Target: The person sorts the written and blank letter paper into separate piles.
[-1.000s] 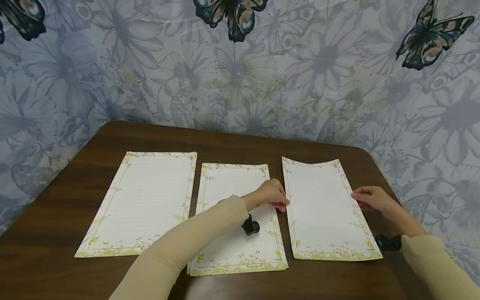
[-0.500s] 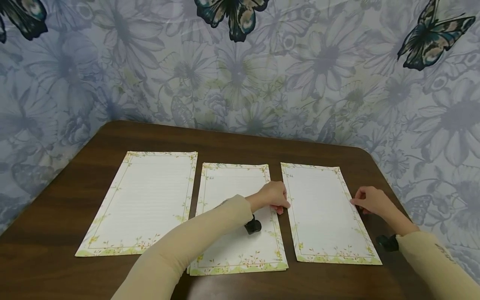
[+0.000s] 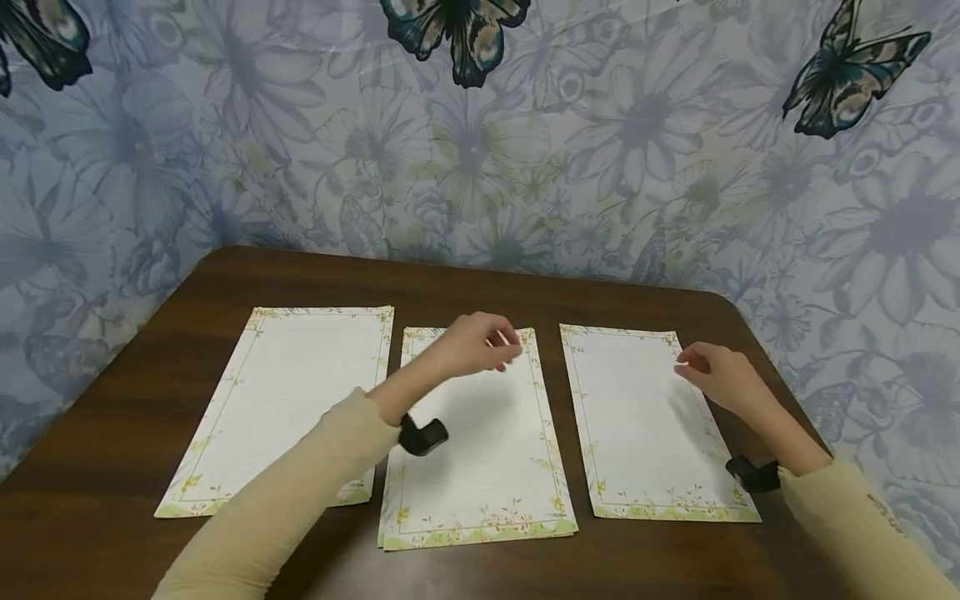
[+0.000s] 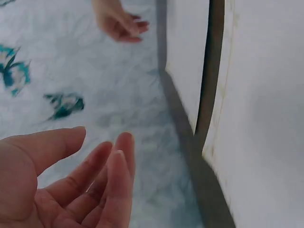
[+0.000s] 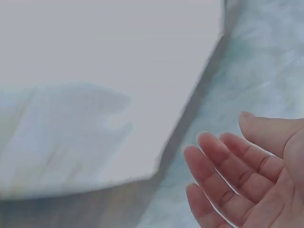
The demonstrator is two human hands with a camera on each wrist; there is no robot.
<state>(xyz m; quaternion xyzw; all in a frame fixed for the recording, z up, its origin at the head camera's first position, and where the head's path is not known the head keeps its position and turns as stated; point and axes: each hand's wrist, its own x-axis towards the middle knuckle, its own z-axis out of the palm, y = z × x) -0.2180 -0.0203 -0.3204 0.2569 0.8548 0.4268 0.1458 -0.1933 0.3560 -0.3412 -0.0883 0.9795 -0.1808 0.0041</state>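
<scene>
Three lots of white paper with flowery borders lie side by side on the table. My left hand (image 3: 480,343) hovers over the upper part of the middle stack of paper (image 3: 480,467), fingers loosely bent and holding nothing. The right paper (image 3: 622,417) lies flat; above its right edge is my right hand (image 3: 716,375), empty, its shadow falling on the sheet. In the left wrist view the fingers (image 4: 121,180) are apart from the thumb. The right wrist view shows relaxed fingers (image 5: 225,175) with a gap to the thumb. The left paper (image 3: 315,392) is partly covered by my left sleeve.
The dark wooden table (image 3: 465,279) has rounded far corners and stands against a wall with floral paper (image 3: 480,167). Butterfly decorations (image 3: 855,71) are on the wall. A black wrist camera (image 3: 422,436) sits on my left wrist.
The right sheet's raised far edge has settled flat. Both hands have let go of the paper's edges and lifted; the left moved leftward over the middle stack, the right slightly up and left.
</scene>
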